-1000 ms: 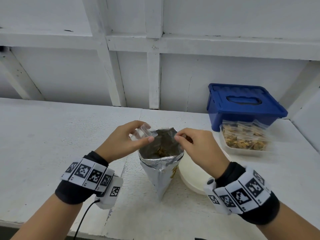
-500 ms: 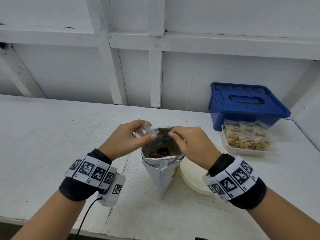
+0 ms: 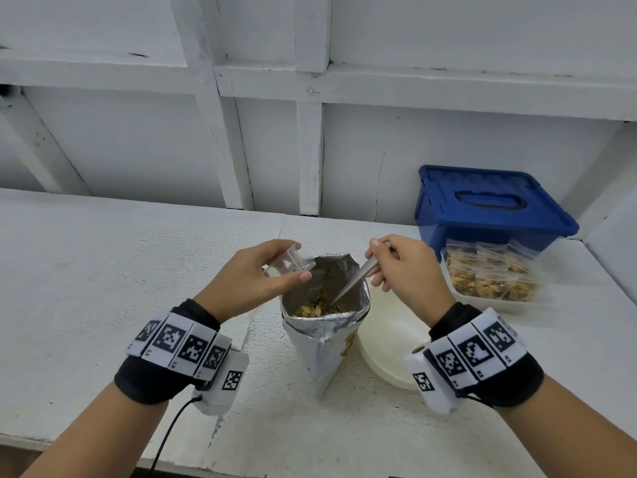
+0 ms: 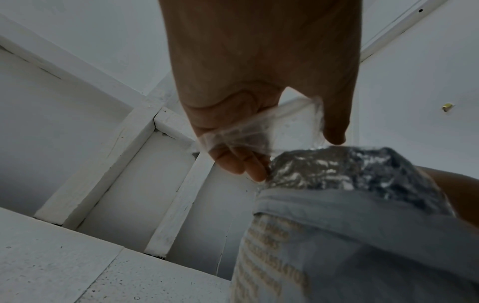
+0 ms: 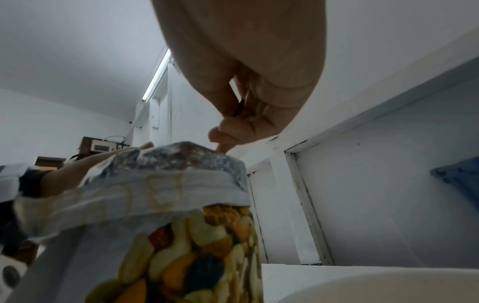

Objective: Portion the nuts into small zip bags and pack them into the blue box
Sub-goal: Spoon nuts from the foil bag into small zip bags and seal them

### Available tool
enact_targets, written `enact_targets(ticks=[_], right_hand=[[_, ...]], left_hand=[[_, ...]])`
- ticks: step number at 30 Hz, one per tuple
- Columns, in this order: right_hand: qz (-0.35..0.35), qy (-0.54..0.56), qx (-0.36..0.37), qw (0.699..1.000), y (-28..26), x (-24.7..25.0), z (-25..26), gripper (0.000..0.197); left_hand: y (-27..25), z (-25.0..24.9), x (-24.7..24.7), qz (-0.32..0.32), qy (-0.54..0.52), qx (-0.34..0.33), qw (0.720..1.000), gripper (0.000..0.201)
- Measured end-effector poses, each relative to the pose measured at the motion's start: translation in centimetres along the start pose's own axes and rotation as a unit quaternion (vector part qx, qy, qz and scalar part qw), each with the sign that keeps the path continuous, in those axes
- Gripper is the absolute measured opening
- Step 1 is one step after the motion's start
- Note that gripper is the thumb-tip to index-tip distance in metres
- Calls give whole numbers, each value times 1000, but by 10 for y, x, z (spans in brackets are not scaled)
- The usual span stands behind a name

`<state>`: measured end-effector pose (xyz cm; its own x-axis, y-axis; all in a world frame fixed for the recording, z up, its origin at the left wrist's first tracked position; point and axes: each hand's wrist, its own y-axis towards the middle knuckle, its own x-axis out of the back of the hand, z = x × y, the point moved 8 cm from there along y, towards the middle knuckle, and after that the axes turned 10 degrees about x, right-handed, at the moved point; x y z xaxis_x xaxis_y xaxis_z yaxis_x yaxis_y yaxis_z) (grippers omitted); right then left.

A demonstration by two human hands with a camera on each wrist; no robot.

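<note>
A foil nut bag [image 3: 324, 322] stands open at the table's middle, with nuts [image 3: 315, 307] at its bottom. My left hand [image 3: 255, 277] pinches a small clear zip bag [image 3: 287, 262] at the foil bag's left rim; the same zip bag [image 4: 259, 131] shows in the left wrist view. My right hand [image 3: 403, 267] grips a metal spoon handle [image 3: 356, 279] that slants down into the foil bag [image 5: 181, 184]. The spoon's bowl is hidden among the nuts. The blue box [image 3: 489, 208] sits lidded at the back right.
A clear tray [image 3: 493, 274] of several filled zip bags stands in front of the blue box. A white bowl [image 3: 389, 343] sits just right of the foil bag, under my right wrist. A white wall with beams runs behind the table.
My right hand left the foil bag's rim, took the spoon and now holds it slanting into the bag. My left hand kept the zip bag at the left rim.
</note>
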<state>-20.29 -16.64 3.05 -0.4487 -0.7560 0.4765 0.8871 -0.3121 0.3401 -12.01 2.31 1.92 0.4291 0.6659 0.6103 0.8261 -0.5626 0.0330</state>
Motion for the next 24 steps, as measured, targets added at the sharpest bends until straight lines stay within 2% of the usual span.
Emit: enact_targets(ticks=[5,11,13,17,19,24], right_hand=[[-44,45,-54,997,0,13,-14,26],[-101,64,-72,990,3,33,-19,26],[-116,52,-70,989,4,40,-18,27],[-140,47,-74,986,4,54,-17,27],[-151,56,-76,984,4,59,-18,27],[-162,87,-64,981,2,67,-12,27]], left_hand=[[-3,-5,1,18,15,-9,1000,67],[-3,-13,10,17,60,-33,997,70],[-3,-15,11,27,102,-43,994,74],[-7,-18,5,75,200,-46,976,101],[-8,-19,3,81,237,-49,967,105],[-8,-27,-3,65,290,-59,953,91]])
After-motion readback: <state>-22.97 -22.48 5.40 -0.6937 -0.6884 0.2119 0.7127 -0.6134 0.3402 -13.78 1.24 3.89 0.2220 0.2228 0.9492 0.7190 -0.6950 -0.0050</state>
